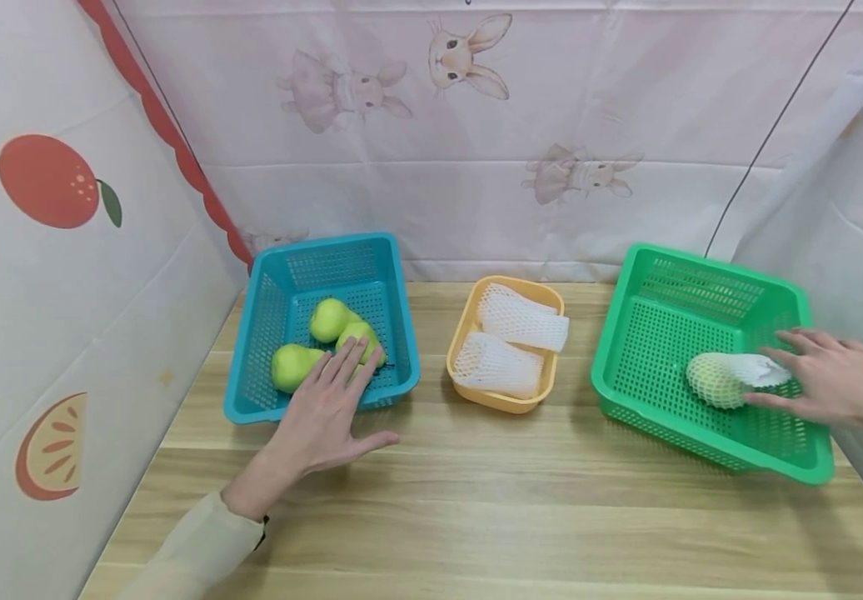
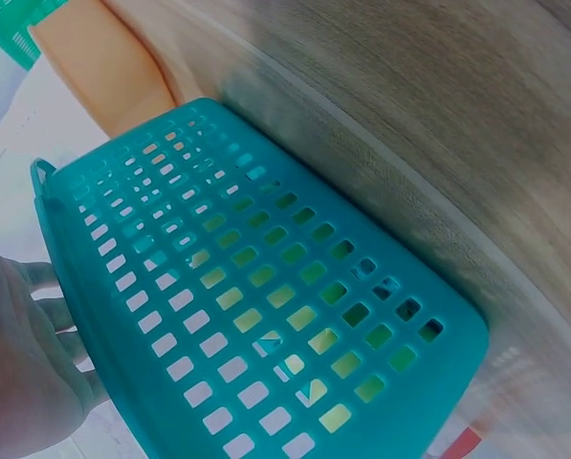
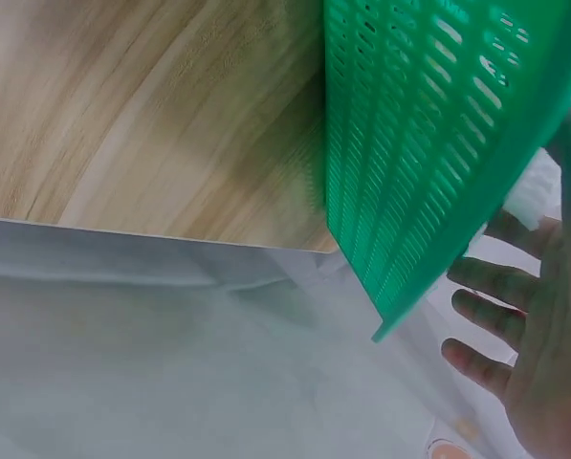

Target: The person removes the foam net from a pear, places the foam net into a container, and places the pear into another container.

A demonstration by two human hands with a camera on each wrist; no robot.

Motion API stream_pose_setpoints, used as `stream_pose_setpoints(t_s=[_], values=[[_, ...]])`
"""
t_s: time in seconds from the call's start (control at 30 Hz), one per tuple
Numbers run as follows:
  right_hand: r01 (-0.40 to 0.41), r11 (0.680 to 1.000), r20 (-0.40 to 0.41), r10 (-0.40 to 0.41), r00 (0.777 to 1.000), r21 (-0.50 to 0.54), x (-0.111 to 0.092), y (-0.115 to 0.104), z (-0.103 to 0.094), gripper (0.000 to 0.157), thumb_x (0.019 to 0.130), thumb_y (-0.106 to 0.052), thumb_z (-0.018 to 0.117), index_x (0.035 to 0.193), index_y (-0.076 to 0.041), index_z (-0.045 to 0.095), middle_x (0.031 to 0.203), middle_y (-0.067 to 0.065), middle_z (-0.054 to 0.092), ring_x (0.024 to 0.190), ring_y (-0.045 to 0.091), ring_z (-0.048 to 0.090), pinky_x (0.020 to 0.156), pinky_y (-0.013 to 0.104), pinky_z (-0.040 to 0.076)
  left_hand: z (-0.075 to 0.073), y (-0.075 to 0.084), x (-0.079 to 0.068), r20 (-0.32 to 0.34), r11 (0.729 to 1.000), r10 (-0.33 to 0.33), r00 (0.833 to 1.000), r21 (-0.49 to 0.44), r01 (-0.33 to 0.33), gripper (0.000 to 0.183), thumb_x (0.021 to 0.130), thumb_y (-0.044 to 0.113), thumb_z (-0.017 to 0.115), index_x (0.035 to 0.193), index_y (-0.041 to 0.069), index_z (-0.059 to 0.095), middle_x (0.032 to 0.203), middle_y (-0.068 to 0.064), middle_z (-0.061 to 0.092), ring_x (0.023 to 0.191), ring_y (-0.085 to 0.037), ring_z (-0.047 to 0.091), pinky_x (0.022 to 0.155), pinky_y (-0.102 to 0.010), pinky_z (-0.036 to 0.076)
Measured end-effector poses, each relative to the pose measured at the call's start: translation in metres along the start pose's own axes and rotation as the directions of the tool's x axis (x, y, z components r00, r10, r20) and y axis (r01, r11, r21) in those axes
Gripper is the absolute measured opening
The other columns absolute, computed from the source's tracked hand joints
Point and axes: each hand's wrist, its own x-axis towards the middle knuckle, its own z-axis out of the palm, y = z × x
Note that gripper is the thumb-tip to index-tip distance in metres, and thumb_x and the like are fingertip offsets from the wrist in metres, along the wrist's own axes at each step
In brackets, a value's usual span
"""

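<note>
My left hand (image 1: 326, 412) is over the front rim of the blue basket (image 1: 240, 367), fingers extended and thumb spread out to the right. Its fingertips overlap the green pears (image 1: 331, 320) inside, three of which show. On the right, my right hand (image 1: 840, 379) reaches over the side of the green basket (image 1: 709, 442) with its fingers spread. Right by those fingertips lies a pear (image 1: 715, 381) in a white foam net sleeve (image 1: 757, 369), on the basket floor. In the right wrist view the fingers (image 3: 495, 284) are apart, beside the basket's rim.
Between the two baskets stands a small yellow basket (image 1: 502, 401) with white foam net sleeves (image 1: 499, 364), one hanging over its right rim. All three baskets sit on a wooden table (image 1: 476, 517). Printed cloth walls (image 1: 469, 208) enclose the back and sides.
</note>
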Motion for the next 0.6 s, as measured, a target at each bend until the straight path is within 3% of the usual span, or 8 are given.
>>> stream_pose_setpoints(t_s=[0.13,0.4,0.6], values=[[0.009,1.000,0.013,-0.009,1.000,-0.007,0.002,-0.001,0.001,0.093,0.087,-0.074,0.067,0.142,0.001,0.062,0.148,0.041,0.051,0.137,0.062,0.047,0.102,0.078,0.045,0.000,-0.001,0.000,0.004,1.000,-0.001,1.000,0.005,0.001,0.120,0.079,0.083,0.066,0.167,0.010,0.029,0.171,-0.018,0.037,0.160,-0.037,0.034,0.125,-0.061,0.039],[0.072,0.997,-0.087,-0.070,0.994,0.024,0.004,-0.008,0.006,0.088,0.083,-0.068,0.075,0.141,-0.002,0.064,0.144,0.034,0.059,0.135,0.055,0.052,0.103,0.077,0.046,-0.001,0.000,-0.001,0.013,1.000,0.001,1.000,0.017,-0.001,0.120,0.080,0.084,0.064,0.167,0.010,0.029,0.171,-0.018,0.036,0.160,-0.037,0.035,0.125,-0.060,0.039],[0.103,0.995,-0.115,-0.101,0.988,0.011,0.006,-0.011,0.010,0.090,0.082,-0.069,0.076,0.141,-0.002,0.064,0.142,0.030,0.063,0.133,0.053,0.054,0.103,0.075,0.047,0.000,-0.001,-0.002,0.010,1.000,0.002,1.000,0.021,-0.002,0.120,0.080,0.085,0.064,0.167,0.010,0.029,0.171,-0.017,0.035,0.160,-0.037,0.035,0.125,-0.060,0.039]])
